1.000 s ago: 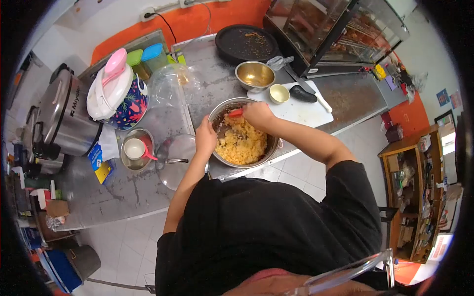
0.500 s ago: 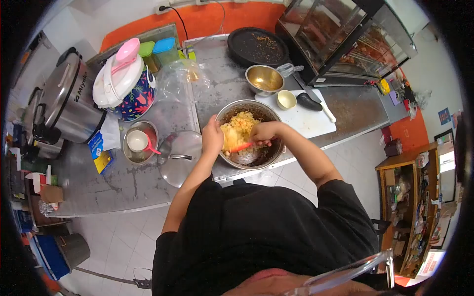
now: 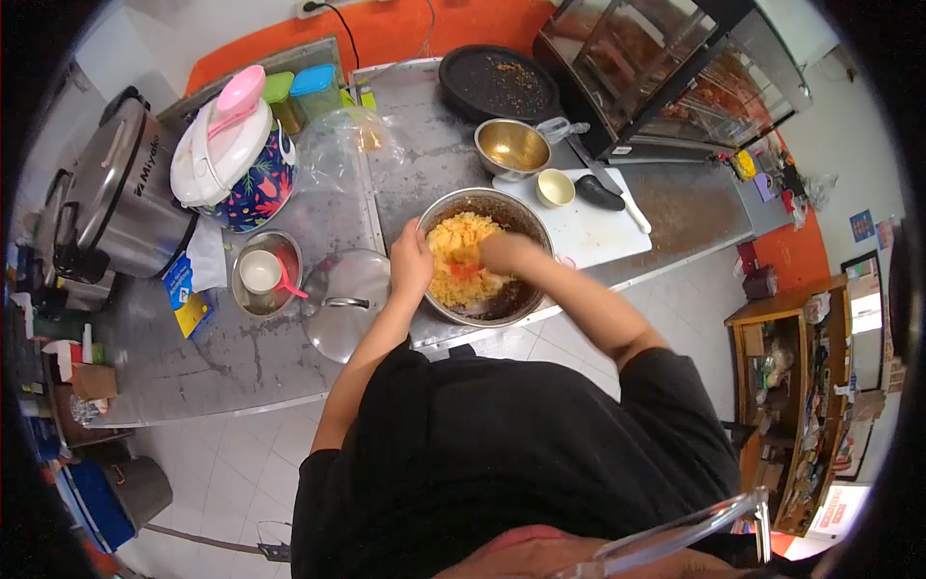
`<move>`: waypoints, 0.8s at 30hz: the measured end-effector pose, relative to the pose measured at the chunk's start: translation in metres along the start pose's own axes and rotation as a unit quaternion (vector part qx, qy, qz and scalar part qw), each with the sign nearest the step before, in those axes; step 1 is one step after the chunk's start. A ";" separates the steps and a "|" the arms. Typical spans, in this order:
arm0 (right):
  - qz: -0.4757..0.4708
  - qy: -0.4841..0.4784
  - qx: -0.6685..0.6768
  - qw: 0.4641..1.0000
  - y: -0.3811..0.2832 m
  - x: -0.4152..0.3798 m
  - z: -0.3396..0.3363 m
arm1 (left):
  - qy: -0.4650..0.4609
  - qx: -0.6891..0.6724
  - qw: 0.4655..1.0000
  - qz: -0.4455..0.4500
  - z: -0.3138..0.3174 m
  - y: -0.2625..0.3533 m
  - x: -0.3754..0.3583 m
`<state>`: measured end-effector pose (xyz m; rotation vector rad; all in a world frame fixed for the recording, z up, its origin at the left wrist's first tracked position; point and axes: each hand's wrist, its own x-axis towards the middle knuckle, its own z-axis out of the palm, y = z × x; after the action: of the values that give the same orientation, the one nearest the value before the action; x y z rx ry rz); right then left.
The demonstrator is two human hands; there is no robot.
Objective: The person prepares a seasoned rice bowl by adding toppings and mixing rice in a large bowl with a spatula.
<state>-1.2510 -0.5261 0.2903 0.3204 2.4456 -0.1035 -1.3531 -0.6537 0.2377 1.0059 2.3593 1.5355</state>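
Note:
A metal pot (image 3: pixel 546 227) with a browned inside stands at the counter's front edge, holding yellow-orange rice (image 3: pixel 461 232). My left hand (image 3: pixel 412 261) is closed on the pot's left rim. Over the rice, my right hand (image 3: pixel 511 255) is closed and smeared by motion. It grips a red utensil (image 3: pixel 466 271) whose lower end is in the rice; whether it is a spoon or a paddle cannot be made out. Left of the pot lies a round lid (image 3: pixel 328 323) with a metal handle. Behind it on the right are a gold-toned metal bowl (image 3: pixel 511 145) and a small cream bowl (image 3: pixel 555 188).
A white cutting board (image 3: pixel 598 236) bears a dark eggplant-like object (image 3: pixel 600 193) and a white-handled knife (image 3: pixel 637 214). At left are a metal bowl (image 3: pixel 238 289) with a cup inside, a floral rice container (image 3: pixel 260 188) and a large steel cooker (image 3: pixel 145 203). A glass display case (image 3: pixel 675 87) stands back right.
My right hand has moved slightly up and left with the red utensil. The rice is spread more widely across the pot. My left hand stays on the rim.

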 end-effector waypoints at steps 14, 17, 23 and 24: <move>0.073 0.026 0.127 0.989 0.047 0.003 -0.031 | 0.007 -0.007 1.000 0.000 0.005 -0.008 0.004; 0.137 0.064 0.072 0.986 0.008 0.043 0.026 | 0.012 0.013 1.000 -0.004 0.001 0.000 0.003; 0.059 -0.064 0.008 0.996 0.021 0.020 -0.041 | 0.007 0.004 1.000 -0.004 0.001 -0.001 0.002; 0.060 -0.061 0.006 0.996 0.016 0.023 -0.034 | 0.009 0.003 1.000 -0.001 0.001 -0.001 0.004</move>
<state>-1.2845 -0.5012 0.3022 0.4533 2.2995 -0.0842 -1.3562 -0.6504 0.2369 0.9936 2.3785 1.5444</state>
